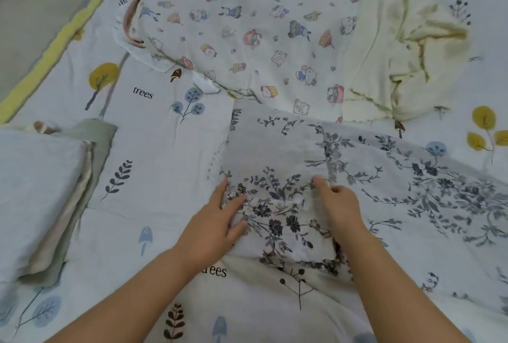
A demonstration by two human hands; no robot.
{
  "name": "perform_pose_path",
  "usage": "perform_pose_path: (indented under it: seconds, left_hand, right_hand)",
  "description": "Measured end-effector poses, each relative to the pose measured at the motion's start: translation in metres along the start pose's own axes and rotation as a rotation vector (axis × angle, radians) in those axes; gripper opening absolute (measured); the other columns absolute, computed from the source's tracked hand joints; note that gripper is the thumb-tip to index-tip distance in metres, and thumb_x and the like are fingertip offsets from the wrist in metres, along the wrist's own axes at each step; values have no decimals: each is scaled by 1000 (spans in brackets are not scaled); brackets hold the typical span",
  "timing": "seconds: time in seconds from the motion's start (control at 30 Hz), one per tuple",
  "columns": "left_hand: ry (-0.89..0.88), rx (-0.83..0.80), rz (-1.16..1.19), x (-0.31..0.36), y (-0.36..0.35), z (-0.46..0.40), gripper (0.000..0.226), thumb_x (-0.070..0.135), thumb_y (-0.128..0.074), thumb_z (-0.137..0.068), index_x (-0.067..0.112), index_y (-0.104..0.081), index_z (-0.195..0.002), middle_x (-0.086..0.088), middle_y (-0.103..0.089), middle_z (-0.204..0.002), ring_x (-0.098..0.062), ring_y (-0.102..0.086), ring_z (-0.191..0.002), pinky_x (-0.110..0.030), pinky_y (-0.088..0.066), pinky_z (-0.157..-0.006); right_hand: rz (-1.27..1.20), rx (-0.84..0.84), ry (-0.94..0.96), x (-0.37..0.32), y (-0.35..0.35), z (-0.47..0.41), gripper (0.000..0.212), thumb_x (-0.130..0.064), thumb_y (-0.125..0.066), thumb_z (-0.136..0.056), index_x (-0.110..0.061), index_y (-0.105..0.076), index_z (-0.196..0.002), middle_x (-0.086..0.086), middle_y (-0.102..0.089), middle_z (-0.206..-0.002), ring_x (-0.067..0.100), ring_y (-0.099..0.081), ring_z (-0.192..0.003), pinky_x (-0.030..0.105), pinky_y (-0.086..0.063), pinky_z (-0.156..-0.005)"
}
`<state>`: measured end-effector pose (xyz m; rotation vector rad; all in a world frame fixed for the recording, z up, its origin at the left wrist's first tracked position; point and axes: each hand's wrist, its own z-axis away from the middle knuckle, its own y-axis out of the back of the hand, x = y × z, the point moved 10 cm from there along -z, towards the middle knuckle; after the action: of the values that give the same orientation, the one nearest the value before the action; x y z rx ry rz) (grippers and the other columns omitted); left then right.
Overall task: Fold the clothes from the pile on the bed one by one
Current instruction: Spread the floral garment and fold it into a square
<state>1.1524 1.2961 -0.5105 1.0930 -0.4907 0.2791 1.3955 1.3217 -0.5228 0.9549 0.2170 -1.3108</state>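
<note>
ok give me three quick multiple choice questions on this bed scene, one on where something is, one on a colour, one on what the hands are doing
1. Where is the folded stack?
A. at the left edge of the view
B. on top of the cartoon-print garment
C. under the right hand

2. What colour is the crumpled garment at upper right?
A. dark red
B. pale yellow
C. black

3. How do the hands meet the floral garment?
A. both lifted clear of it
B. one grips a hanger
C. both lie on it, fingers fairly straight

Answers:
1 A, the stack lies at the left on the bedsheet.
2 B, its cloth is cream yellow.
3 C, the left hand and the right hand rest on the print.
</note>
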Motion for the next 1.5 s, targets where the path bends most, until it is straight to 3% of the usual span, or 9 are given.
perform_pose_path:
  seconds: [0.13,0.37,0.63,0.93,1.07,1.2,1.33,1.4,1.5]
  left_hand:
    - [25,213,68,1,35,-2,38,34,-42,-96,20,-45,-132,1,-43,-133,-10,-56,-93,-22,-37,-74]
    - [80,185,176,18,20,-21,44,33,-40,-97,19,-36,-139,-1,-43,-137,-12,-54,-97,-24,-36,-79]
    - [328,43,323,24,-29,-45,52,47,-37,-95,13,-40,-135,-8,-57,-126,-23,-55,-106,-29,-37,-80]
    - [374,-118,393,21,-47,-47,29,35,-63,-87,20,-52,-110,8,-60,-93,-11,-58,-85,-27,-44,-71]
    - [405,-26,479,22,-23,-63,26,45,-52,-90,20,-60,-92,2,-64,-89,-12,-58,-78,-30,-45,-71]
    - [379,56,535,33,1,-96,30,37,-49,-94,10,-62,-91,-14,-67,-94,-28,-60,-86,-46,-49,-89]
    - [301,12,482,53,11,-134,35,45,-53,-90,11,-62,-96,-15,-67,-98,-32,-63,-93,-47,-49,-90]
    - [294,3,441,58,17,-152,49,52,-56,-86,9,-57,-112,-12,-64,-106,-30,-62,-97,-46,-49,-92]
    - [248,12,368,66,23,-175,55,51,-59,-85,7,-53,-117,-10,-62,-108,-29,-61,-100,-45,-50,-91]
  right_hand:
    - [135,72,144,-23,20,0,31,-29,-58,-92,-5,-60,-111,4,-59,-94,23,-58,-84,27,-40,-73]
    - [134,569,279,12,142,41,18,-24,-56,-92,-16,-49,-76,-6,-46,-55,10,-41,-50,28,-27,-48]
    - [226,175,-103,77,142,-16,40,-30,-48,-96,-1,-49,-125,16,-57,-101,22,-47,-83,32,-37,-77]
    - [482,426,-24,79,168,8,39,-20,-46,-94,-8,-42,-131,17,-52,-121,33,-49,-105,41,-40,-83]
    - [617,466,449,10,111,49,39,-15,-62,-82,-9,-53,-119,16,-54,-110,31,-50,-102,46,-43,-86]
    - [604,45,830,-24,5,89,47,-36,-44,-83,-6,-63,-113,17,-61,-113,32,-61,-102,45,-52,-85]
    - [864,-295,942,-16,-68,95,78,-65,-37,-84,-19,-28,-146,17,-11,-156,29,-4,-145,52,-1,-116]
    - [945,-429,978,-3,-93,97,92,-71,-40,-81,-25,2,-148,9,27,-152,23,36,-136,48,29,-106]
    - [1126,-417,1030,8,-112,96,77,-53,-38,-94,-24,10,-147,14,33,-149,33,49,-123,53,37,-95]
